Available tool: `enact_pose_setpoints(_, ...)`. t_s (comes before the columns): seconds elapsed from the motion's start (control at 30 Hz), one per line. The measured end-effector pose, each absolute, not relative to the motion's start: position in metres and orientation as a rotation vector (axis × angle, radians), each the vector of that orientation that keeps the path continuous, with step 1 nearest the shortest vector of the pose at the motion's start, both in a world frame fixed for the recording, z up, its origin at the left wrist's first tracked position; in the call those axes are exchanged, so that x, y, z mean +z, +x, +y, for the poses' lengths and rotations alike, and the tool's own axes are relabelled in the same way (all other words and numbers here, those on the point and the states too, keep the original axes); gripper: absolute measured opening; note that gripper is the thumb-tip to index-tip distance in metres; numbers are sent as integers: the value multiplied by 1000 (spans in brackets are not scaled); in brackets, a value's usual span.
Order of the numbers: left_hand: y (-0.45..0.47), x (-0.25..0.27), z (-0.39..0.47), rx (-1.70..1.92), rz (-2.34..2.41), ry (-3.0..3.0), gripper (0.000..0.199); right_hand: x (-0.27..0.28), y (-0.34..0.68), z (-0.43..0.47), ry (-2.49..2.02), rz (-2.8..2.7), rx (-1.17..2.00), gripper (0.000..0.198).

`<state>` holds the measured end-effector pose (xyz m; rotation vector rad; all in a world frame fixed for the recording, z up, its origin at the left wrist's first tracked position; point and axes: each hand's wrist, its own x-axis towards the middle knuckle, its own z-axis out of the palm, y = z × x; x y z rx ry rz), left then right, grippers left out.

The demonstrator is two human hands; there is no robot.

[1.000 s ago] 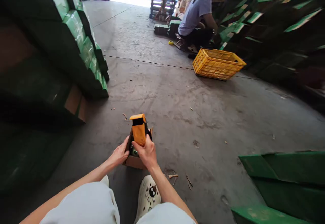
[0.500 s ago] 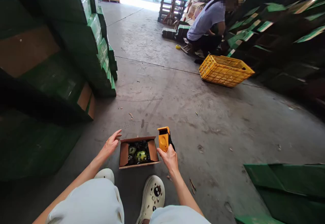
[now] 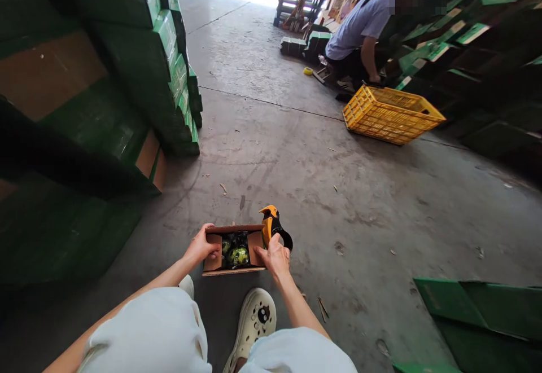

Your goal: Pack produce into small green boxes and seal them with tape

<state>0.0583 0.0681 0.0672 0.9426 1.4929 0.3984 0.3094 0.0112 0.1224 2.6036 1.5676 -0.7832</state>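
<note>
A small cardboard box [image 3: 234, 273] rests on the floor in front of my shoes, its end flaps folded inward. Inside lie green round fruits [image 3: 239, 257] in dark, shiny plastic. My left hand [image 3: 205, 247] grips the box's left end, fingers over the wall and flap. At the right end, my right hand [image 3: 275, 257] holds a yellow and black tape dispenser [image 3: 268, 223], which stands against the box's outer side. The thumb of that hand reaches over the right flap. Part of the dispenser's handle is hidden by my fingers.
Tall stacks of green boxes [image 3: 122, 62] stand on the left. A yellow plastic crate [image 3: 392, 116] sits at the right, beside a crouching person [image 3: 358, 26]. Flattened green cartons [image 3: 486, 316] lie at lower right. Wood scraps [image 3: 322, 309] litter the concrete floor.
My left hand has come onto the box's left end. My right hand has turned the tape dispenser and brought it against the right end. The other person's arm now reaches to the crate.
</note>
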Motion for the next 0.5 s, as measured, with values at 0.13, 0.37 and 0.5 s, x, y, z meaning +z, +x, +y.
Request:
enact_pose_setpoints(0.13, 59, 83, 59, 535, 1418, 842, 65, 125, 308, 5, 2645, 1419, -903, 50)
enact_pose_setpoints(0.37, 57, 100, 73, 426, 1391, 612, 63, 123, 305, -8, 2726, 1339, -909, 52)
enact_pose_setpoints(0.5, 52, 90, 70, 403, 1307, 551, 80, 119, 307, -8, 2758, 1300, -954, 55)
